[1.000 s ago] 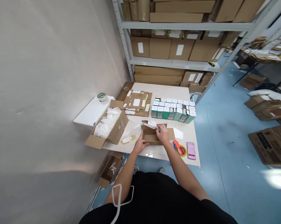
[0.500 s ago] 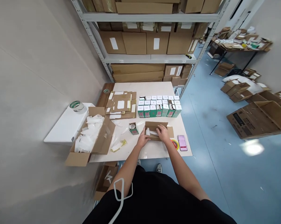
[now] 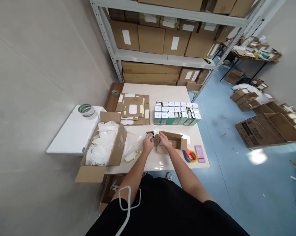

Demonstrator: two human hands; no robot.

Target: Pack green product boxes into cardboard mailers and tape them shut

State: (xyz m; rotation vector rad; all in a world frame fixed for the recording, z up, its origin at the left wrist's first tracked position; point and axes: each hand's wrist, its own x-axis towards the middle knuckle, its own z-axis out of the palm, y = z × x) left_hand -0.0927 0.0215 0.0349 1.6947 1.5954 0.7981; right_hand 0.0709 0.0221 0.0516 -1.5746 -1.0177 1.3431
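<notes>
At the far left, a thick white slab carries a wide roll of clear tape. Just beside it a large open brown cardboard carton is filled with crumpled white sheets. Farther back on the pale table lie flattened brown cardboard pieces with white labels; nearer the front edge is a crumpled strip of clear and yellow film.

Toward the middle, the person's left hand is at a small, open-topped green-and-white box, its fingers bent over the near side and covering most of it; whether they pinch it cannot be told. That box stands just left of a smaller open brown cardboard box. The right hand reaches over this brown box, fingers extended close together at its left end; whether they grip the flap there is unclear.

Behind, toward the right, green-and-white boxes stand in close rows. Rolls of blue and yellow tape lie near the front right, beside a phone with a purple screen.

The step in hand seems to be handling the small box while minding the brown one; moving it would call for a secure left grip and the flap held clear.
</notes>
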